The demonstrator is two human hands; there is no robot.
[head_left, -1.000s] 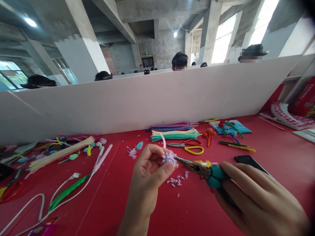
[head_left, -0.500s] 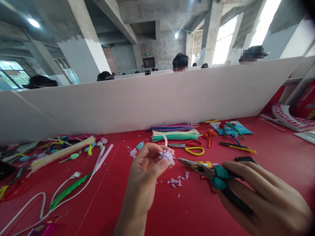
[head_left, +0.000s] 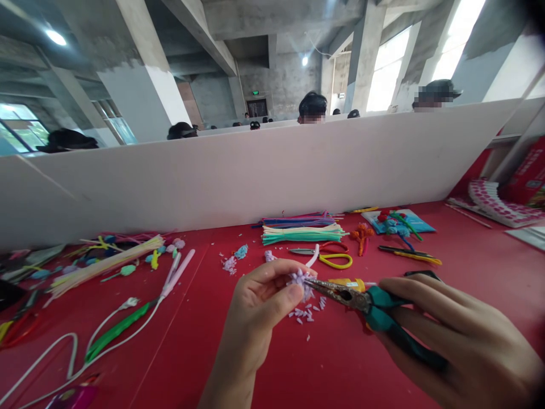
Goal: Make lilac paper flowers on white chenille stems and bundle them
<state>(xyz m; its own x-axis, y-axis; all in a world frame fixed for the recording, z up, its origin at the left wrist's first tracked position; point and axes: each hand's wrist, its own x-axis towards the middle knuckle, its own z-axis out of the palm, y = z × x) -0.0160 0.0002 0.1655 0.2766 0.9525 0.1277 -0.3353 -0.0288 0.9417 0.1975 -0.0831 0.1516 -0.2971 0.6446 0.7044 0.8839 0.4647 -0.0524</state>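
Note:
Between the thumb and fingers of my left hand [head_left: 259, 309] is a small lilac pipe-cleaner flower [head_left: 300, 279] with short spiky tufts. A pale stem [head_left: 314, 257] sticks up behind the fingertips. My right hand [head_left: 464, 335] grips teal-and-black needle-nose pliers [head_left: 374, 309] by the handles. The tips of the pliers touch the flower's tufts from the right; whether they pinch one I cannot tell. Below the flower, lilac snippets [head_left: 307, 314] lie scattered on the red table [head_left: 298, 369].
Scissors [head_left: 336, 260] with red and yellow handles lie behind my hands, near bundled pipe cleaners [head_left: 304, 234]. On the left are a white-corded pink tool [head_left: 179, 275] and cream pipe cleaners [head_left: 106, 266]. A white partition [head_left: 238, 182] runs along the back, with people beyond it.
My left hand has moved right with the flower and turned it, so the stem now leans right. The plier tips, apart from the flower before, now touch it.

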